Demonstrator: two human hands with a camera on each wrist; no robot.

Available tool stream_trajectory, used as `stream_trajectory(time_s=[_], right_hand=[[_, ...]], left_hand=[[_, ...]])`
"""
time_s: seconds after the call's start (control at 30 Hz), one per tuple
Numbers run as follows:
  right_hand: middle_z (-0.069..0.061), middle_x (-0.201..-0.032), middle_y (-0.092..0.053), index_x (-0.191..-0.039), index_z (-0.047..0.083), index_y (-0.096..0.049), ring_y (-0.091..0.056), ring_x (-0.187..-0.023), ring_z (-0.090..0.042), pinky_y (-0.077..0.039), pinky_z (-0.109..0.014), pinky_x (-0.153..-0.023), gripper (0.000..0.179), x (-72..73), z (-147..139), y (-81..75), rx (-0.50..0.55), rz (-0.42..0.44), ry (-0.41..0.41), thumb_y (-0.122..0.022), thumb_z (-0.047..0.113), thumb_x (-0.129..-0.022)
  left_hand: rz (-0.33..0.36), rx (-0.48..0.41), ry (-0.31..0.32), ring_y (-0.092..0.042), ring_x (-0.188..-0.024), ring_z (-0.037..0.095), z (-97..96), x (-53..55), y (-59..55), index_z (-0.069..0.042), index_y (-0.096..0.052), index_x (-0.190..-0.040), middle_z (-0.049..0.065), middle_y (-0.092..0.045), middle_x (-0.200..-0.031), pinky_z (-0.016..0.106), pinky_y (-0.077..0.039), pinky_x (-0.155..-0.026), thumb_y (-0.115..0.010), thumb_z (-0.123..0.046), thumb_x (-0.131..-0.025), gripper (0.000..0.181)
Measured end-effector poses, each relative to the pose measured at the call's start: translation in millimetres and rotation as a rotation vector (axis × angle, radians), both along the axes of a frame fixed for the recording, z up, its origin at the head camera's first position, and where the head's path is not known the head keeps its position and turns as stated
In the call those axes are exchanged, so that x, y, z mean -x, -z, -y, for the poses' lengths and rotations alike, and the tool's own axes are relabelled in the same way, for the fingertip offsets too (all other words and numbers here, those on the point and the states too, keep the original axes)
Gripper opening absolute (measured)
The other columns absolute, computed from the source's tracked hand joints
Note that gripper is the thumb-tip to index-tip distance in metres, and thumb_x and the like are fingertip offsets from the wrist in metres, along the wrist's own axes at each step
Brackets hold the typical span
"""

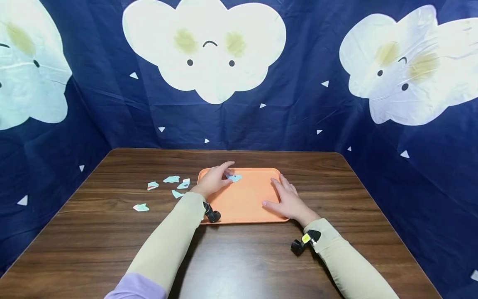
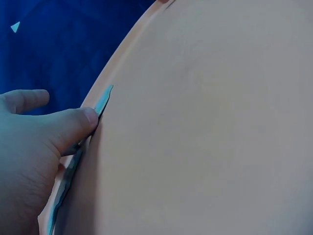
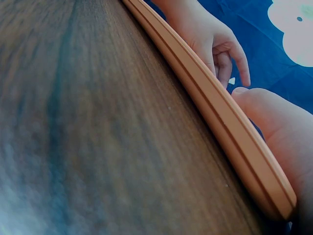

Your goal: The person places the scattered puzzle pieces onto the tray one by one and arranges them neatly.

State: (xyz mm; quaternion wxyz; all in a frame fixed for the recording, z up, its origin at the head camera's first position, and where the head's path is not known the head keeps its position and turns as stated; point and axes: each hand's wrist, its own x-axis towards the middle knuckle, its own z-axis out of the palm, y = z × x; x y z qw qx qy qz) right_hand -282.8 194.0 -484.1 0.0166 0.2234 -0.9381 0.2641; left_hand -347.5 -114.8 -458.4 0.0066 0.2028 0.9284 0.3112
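A light-blue torn piece of paper (image 1: 235, 177) is over the upper left part of an orange tray (image 1: 246, 207). My left hand (image 1: 213, 179) reaches over the tray's left side and pinches this piece at its left end. In the left wrist view the paper piece (image 2: 103, 100) appears almost edge-on, with the left thumb on it; the fingers beneath are partly hidden. My right hand (image 1: 286, 201) rests at the tray's right edge, fingers spread and holding nothing. The right wrist view shows its thumb beside the tray rim (image 3: 215, 112).
Several more torn paper pieces lie left of the tray on the brown wooden table (image 1: 93, 241), among them one piece (image 1: 141, 207) nearer the front and another (image 1: 171, 179) farther back. A dark blue cloth (image 1: 239, 128) with white clouds hangs behind the table.
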Motion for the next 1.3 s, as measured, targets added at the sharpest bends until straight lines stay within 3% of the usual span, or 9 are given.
stream_trajectory(time_s=[0.27, 0.47, 0.73, 0.83, 0.97, 1.07, 1.3], right_hand=[[-0.025, -0.166, -0.010, -0.157, 0.005, -0.033, -0.011, -0.153, -0.039, -0.009, -0.060, -0.121, 0.097, 0.5, 0.2, 0.9, -0.002, -0.003, -0.006, -0.068, 0.061, -0.086], [-0.025, -0.166, -0.011, -0.156, 0.006, -0.034, -0.012, -0.153, -0.039, -0.009, -0.059, -0.121, 0.095, 1.1, 1.9, 3.4, -0.006, -0.007, -0.003, -0.068, 0.060, -0.086], [-0.027, -0.165, -0.012, -0.156, 0.005, -0.035, -0.013, -0.153, -0.041, -0.009, -0.060, -0.120, 0.094, -1.3, 2.0, 0.4, 0.001, -0.010, -0.001, -0.068, 0.059, -0.086], [-0.029, -0.164, -0.013, -0.155, 0.004, -0.036, -0.015, -0.152, -0.043, -0.010, -0.062, -0.120, 0.094, -2.6, 0.6, -1.0, 0.003, -0.015, 0.001, -0.068, 0.059, -0.086], [-0.028, -0.164, -0.013, -0.155, 0.004, -0.036, -0.016, -0.151, -0.044, -0.010, -0.062, -0.119, 0.094, -2.7, -1.7, -1.1, 0.001, -0.012, 0.005, -0.069, 0.059, -0.086], [-0.027, -0.165, -0.012, -0.156, 0.004, -0.035, -0.015, -0.152, -0.042, -0.010, -0.061, -0.120, 0.094, -2.3, -2.2, -0.9, -0.005, -0.009, 0.008, -0.068, 0.059, -0.086], [-0.026, -0.165, -0.012, -0.156, 0.005, -0.035, -0.013, -0.153, -0.041, -0.009, -0.060, -0.121, 0.095, -1.4, -1.3, -0.2, 0.000, -0.007, 0.003, -0.068, 0.060, -0.086]], left_hand=[[0.026, 0.017, -0.048, -0.065, -0.109, 0.020, 1.0, -1.8, 1.6, -0.015, -0.042, -0.153, -0.001, -0.069, -0.119, 0.041, -0.051, -0.096, -0.074, -0.015, -0.093, 0.068], [0.017, 0.035, -0.049, -0.064, -0.109, 0.023, 6.3, -6.2, -1.1, -0.015, -0.036, -0.158, 0.000, -0.070, -0.124, 0.045, -0.048, -0.100, -0.076, -0.016, -0.091, 0.078], [-0.043, -0.018, -0.056, -0.047, -0.136, 0.035, 19.6, -17.8, -14.4, -0.017, -0.037, -0.157, 0.003, -0.060, -0.141, 0.053, -0.023, -0.118, -0.074, -0.021, -0.093, 0.074], [-0.072, -0.030, -0.063, -0.047, -0.137, 0.036, 26.3, -21.9, -21.3, -0.016, -0.039, -0.155, 0.005, -0.060, -0.141, 0.054, -0.025, -0.117, -0.071, -0.024, -0.095, 0.069], [-0.093, -0.039, -0.096, -0.048, -0.136, 0.035, 38.0, -27.2, -29.3, -0.018, -0.041, -0.155, 0.005, -0.062, -0.140, 0.055, -0.039, -0.109, -0.070, -0.025, -0.096, 0.066], [-0.104, -0.053, -0.113, -0.053, -0.131, 0.033, 50.8, -31.7, -32.6, -0.016, -0.044, -0.154, 0.007, -0.063, -0.138, 0.054, -0.043, -0.105, -0.070, -0.023, -0.096, 0.064], [-0.160, -0.098, -0.185, -0.051, -0.133, 0.036, 88.0, -42.9, -23.2, -0.011, -0.050, -0.149, 0.013, -0.066, -0.132, 0.057, -0.038, -0.109, -0.067, -0.016, -0.097, 0.054]])
